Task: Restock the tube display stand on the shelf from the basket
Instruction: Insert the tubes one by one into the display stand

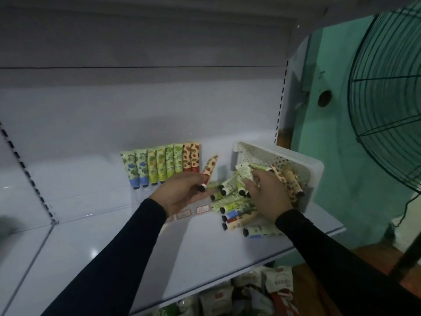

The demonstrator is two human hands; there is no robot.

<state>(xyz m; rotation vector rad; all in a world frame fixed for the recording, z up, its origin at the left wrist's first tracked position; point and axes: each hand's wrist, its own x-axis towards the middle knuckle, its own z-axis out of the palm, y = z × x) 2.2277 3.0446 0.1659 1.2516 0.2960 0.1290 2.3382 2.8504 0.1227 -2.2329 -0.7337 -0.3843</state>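
Left of the tipped basket (276, 153), the left hand (182, 193) pinches a strawberry tube (210, 167) — the right hand (267, 195) grips a pale tube (245, 172) at the basket's mouth.

Eight tubes (163, 166) upright, basket (293, 156) tipped, spilling tubes

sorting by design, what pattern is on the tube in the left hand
Red strawberry-like spots on cream, black cap: tube, left hand, head view.

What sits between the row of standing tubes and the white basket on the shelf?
In the head view, only the strawberry-print tube that the left hand holds, tilted, fills the gap between the standing tubes and the basket.
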